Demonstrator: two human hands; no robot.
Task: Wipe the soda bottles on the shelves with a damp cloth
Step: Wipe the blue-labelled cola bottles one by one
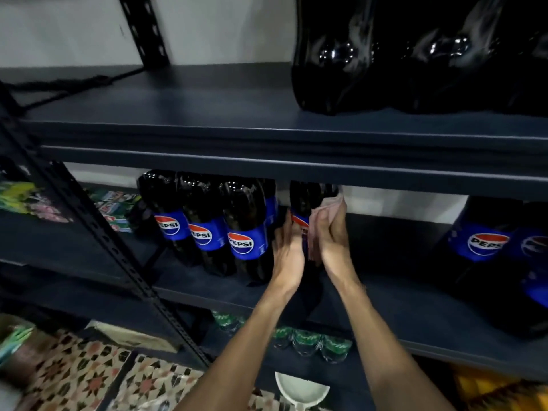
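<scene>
A dark Pepsi bottle [302, 203] with a blue label stands upright on the middle shelf [400, 310], between my two hands. My left hand [286, 247] grips its left side. My right hand [332, 232] presses a pale pink cloth [318, 216] against the bottle's right side. The lower half of the bottle is hidden behind my hands and forearms. Three more Pepsi bottles [204, 226] stand in a row just to the left, with others behind them.
Two Pepsi bottles [486, 253] stand at the right end of the same shelf. Large dark bottles [400, 54] sit on the upper shelf [207, 114]. Green-capped bottles [308, 339] fill the shelf below. A white bowl [299, 390] sits on the patterned floor. A black upright post [118, 256] crosses at left.
</scene>
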